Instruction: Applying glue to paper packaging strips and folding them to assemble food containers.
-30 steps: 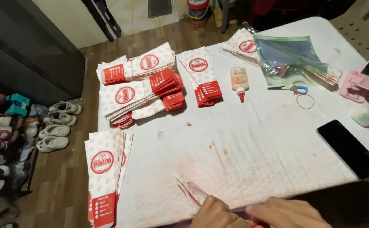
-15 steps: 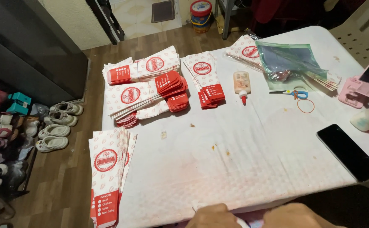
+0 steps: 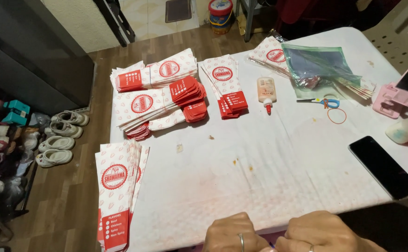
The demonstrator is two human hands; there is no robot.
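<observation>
Both hands sit at the near edge of the white table [image 3: 269, 177], cut off by the bottom of the view. The left hand [image 3: 234, 233] and right hand [image 3: 323, 232] are knuckles-up, fingers curled under and pressed close together at the table's lip; whatever they pinch between them is hidden, so I cannot tell if they hold anything. Each shows a ring.

Nearest the left hand, a stack of red-and-white paper bags [image 3: 116, 186] lies at the near left corner, its end hanging over the edge. More bag piles [image 3: 155, 95] crowd the far left, with another stack [image 3: 225, 84] beside them. A glue bottle [image 3: 266, 91] lies on its side past the middle. Farther right are a green plastic pouch [image 3: 323, 67], small scissors [image 3: 327, 101] and a rubber band [image 3: 336, 116]. A dark phone [image 3: 383, 166] lies flat near the right hand, well apart from it. A pink phone stand [image 3: 395, 95] is partly cut off at the right. Shoes [image 3: 57, 140] line the floor on the left.
</observation>
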